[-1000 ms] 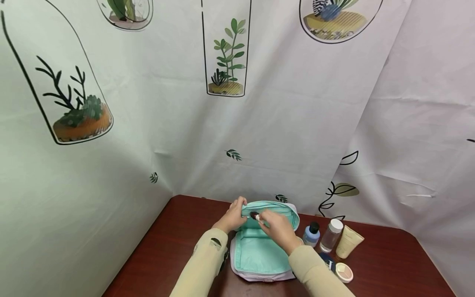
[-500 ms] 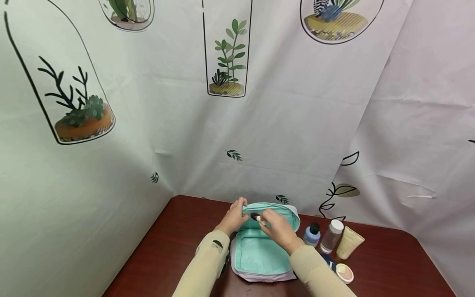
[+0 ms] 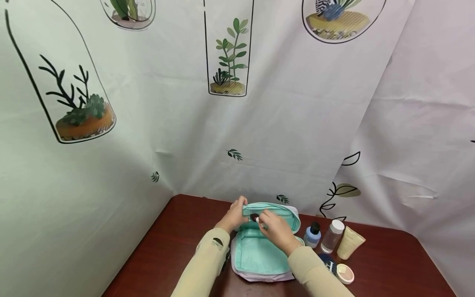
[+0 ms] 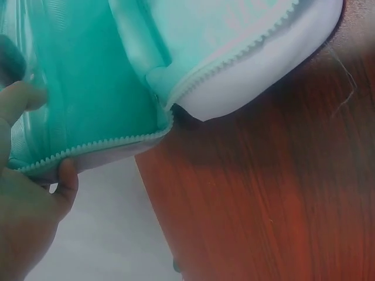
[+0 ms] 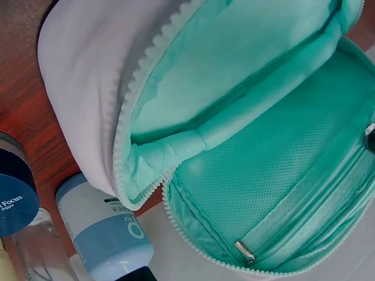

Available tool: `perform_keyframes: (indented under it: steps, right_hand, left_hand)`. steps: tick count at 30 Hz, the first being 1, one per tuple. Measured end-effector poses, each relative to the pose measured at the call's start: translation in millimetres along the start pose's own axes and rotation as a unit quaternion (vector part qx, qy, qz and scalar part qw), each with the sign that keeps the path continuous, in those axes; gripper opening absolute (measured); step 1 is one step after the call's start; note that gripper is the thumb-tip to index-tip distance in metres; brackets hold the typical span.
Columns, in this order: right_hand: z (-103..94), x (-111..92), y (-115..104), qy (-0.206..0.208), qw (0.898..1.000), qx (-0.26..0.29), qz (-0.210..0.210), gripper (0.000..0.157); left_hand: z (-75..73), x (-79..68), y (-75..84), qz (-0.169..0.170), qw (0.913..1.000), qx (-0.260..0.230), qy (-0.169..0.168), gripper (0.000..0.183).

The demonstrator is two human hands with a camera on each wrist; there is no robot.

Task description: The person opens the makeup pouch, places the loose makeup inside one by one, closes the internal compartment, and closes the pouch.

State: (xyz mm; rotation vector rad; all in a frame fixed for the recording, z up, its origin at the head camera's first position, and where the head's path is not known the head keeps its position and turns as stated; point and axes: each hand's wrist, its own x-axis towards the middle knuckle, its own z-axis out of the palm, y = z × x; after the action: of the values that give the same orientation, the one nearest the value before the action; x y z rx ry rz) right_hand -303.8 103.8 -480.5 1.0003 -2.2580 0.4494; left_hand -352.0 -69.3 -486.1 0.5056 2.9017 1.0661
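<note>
An unzipped pale pouch (image 3: 265, 277) with a mint-green lining lies spread on the table, its lid raised at the back. My left hand (image 3: 233, 216) grips the lid's left edge; in the left wrist view its fingers (image 4: 68, 178) lie on both sides of the zipper rim. My right hand (image 3: 276, 231) pinches what looks like a makeup brush (image 3: 254, 217), with a dark rounded head and pale handle. The brush points left, at the zipped mesh pocket inside the lid. The metal zipper pull (image 5: 245, 252) shows in the right wrist view.
Right of the pouch stand a blue bottle (image 3: 312, 236) with a black cap, a clear bottle (image 3: 331, 237) with a white lid and a cream tube (image 3: 350, 244). Nearer lie a dark blue round case (image 3: 326, 260) and a round palette (image 3: 345, 274). A printed cloth (image 3: 289, 123) hangs behind.
My right hand has shifted slightly left and down with the brush, and more of the dark blue case shows beside the sleeve. The left hand keeps its hold on the lid.
</note>
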Motion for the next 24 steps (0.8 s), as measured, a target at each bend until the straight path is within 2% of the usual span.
perform_keyframes:
  steps: [3,6,10,12,19,24]
  right_hand:
    - [2.2,-1,-3,-0.011,1.0,0.002,0.011,0.025]
    - [3.1,1,-5,-0.02,0.997,0.034,0.069,0.022]
    - [3.5,8,-5,-0.008,0.978,0.092,0.186,0.016]
    - [5.2,11,-4,0.001,0.969,0.105,0.223,0.014]
    - [16.9,17,-4,0.001,0.952,0.103,0.29,0.016]
    - [25.8,17,-10,-0.007,0.934,0.13,0.333,0.016]
  left_hand:
    - [1.3,0.2,-0.7,0.0,1.0,-0.001,0.002,0.045]
    - [2.1,-0.6,-1.4,0.0,1.0,-0.001,0.005,0.045]
    - [0.6,-0.4,-2.0,0.002,1.0,-0.001,0.0,0.044]
    - [-1.4,-1.3,-2.2,0.0,0.9999,-0.008,-0.01,0.041]
    - [-9.8,-2.4,0.0,0.0,0.9975,-0.051,-0.05,0.019]
    - [-8.5,-4.6,-6.8,0.004,0.9974,-0.063,-0.034,0.021]
